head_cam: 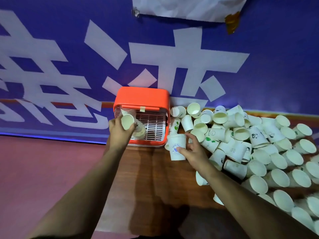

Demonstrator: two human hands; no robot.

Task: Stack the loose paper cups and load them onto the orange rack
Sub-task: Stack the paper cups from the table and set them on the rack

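Backdrop: blue banner (259,75) with big white characters fills the upper half of the frame. A crumpled white sheet (189,7) is taped at top centre.
Pink floor (34,169) lower left, wooden table (155,169) at centre and running right.

Pile of paper cups (259,152): fills the right side of the table from mid frame to the lower right corner. The cups are white, most on their sides with mouths pointing every way, and overlapping. Some carry small prints: a panda, green leaves, a smiley with "HELLO".

Orange rack (143,99): centre frame, on the table's far edge against the banner, just left of the pile. Rounded orange shell, open toward the camera, white grille (153,126) as its floor. A bit of tape sits on its upper front bar. Inside at left, a lying cup (139,131) rests tilted on the grille, mouth toward the camera. Can't tell whether it is one cup or a nested few. Something translucent shows in the upper left of the opening, unclear.

Left hand (119,131): at the rack's left front, fingers curled round a plain cup (127,121), mouth facing the camera. That cup is right above the lying cup. Can't tell if they touch.

Right hand (193,149): at the rack's front right corner, by the pile's left edge. It grips a logo cup (177,147) that is upright, mouth up, with a round blue print. The thumb is on the cup's front and the fingers wrap its right side.
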